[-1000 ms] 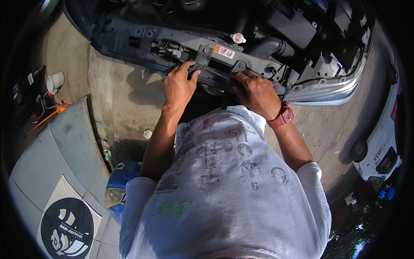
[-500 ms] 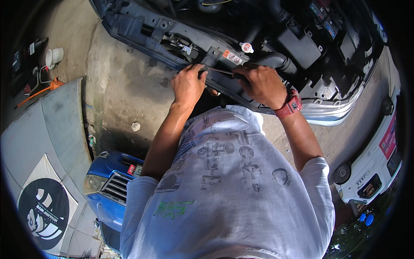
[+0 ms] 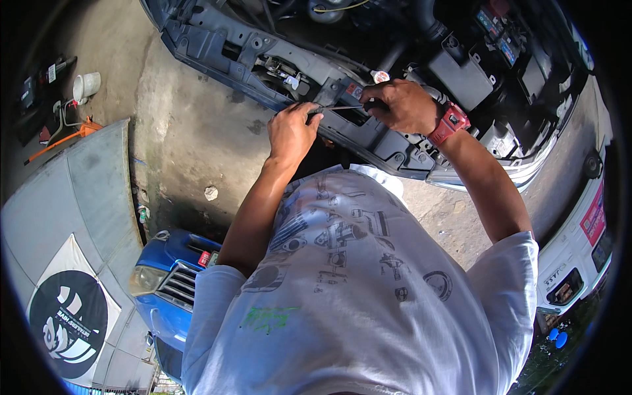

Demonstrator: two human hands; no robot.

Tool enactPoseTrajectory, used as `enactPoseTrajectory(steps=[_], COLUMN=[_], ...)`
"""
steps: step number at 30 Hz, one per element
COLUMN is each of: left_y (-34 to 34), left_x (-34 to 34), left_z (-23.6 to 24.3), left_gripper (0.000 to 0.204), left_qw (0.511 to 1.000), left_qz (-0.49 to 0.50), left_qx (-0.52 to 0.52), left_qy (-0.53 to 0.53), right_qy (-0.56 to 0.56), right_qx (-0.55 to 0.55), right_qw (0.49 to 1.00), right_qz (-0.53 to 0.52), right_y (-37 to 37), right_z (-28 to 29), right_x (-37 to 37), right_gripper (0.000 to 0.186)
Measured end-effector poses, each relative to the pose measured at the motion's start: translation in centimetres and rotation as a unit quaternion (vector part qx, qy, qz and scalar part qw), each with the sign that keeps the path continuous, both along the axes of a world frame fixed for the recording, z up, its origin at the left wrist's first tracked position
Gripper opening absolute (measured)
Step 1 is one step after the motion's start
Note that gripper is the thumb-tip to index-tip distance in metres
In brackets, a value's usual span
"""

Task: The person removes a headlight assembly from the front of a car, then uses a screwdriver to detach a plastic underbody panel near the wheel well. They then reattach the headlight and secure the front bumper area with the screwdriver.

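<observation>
My right hand (image 3: 403,108) is closed round the dark handle of what looks like a screwdriver. Its thin metal shaft (image 3: 343,107) lies almost level and runs leftward to my left hand (image 3: 293,131). There, the thumb and forefinger are pinched together at the shaft's far end, and what sits between them is too small to make out. Both hands are over the dark front panel (image 3: 217,62) of a car with an uncovered engine bay. Close by are the metal hood latch (image 3: 289,80) and the radiator cap (image 3: 380,77).
A battery (image 3: 497,36) and a black box-shaped cover (image 3: 461,78) fill the bay's right side. Behind me stand a blue vehicle (image 3: 172,283) and a white van (image 3: 559,280). A white bucket (image 3: 86,87) and an orange-handled jack (image 3: 82,128) are on the left.
My right hand has risen away from the panel, its elbow swinging outward. The shaft has turned from slanting to nearly level. My left hand has shifted slightly right, still pinching.
</observation>
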State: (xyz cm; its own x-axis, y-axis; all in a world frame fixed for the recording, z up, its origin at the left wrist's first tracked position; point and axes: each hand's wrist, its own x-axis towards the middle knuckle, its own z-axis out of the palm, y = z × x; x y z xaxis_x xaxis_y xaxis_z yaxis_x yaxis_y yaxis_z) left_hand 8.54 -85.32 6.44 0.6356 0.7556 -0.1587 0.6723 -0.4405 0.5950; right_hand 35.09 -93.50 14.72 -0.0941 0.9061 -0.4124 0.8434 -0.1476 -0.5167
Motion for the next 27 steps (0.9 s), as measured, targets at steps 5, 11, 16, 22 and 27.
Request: enactPoseTrajectory(steps=[5,11,16,22,27], left_y=[-0.1,-0.3,-0.5,-0.8,-0.9], left_x=[0.1,0.1,0.0,-0.3,-0.4], left_z=[0.0,-0.3,-0.8,-1.3,-1.8], left_gripper=[0.024,0.024,0.027,0.028,0.025], left_qw=[1.0,1.0,0.998,0.997,0.996], left_qz=[-0.01,0.001,0.004,0.013,0.018], left_qx=[0.01,0.028,0.05,0.06,0.071], left_qy=[0.0,-0.006,-0.044,-0.053,-0.059], right_qy=[-0.04,0.081,0.035,0.098,0.049], right_qx=[0.026,0.007,0.104,0.0,0.068], right_qw=[0.996,0.997,0.994,0.995,0.996], right_qz=[0.078,-0.004,0.026,0.014,0.041], right_y=[0.6,-1.1,-3.2,-1.2,-1.1], right_z=[-0.8,-4.0,-6.0,-7.2,-7.6], right_x=[-0.6,2.3,2.4,3.6,4.1], right_gripper=[0.024,0.029,0.028,0.037,0.04])
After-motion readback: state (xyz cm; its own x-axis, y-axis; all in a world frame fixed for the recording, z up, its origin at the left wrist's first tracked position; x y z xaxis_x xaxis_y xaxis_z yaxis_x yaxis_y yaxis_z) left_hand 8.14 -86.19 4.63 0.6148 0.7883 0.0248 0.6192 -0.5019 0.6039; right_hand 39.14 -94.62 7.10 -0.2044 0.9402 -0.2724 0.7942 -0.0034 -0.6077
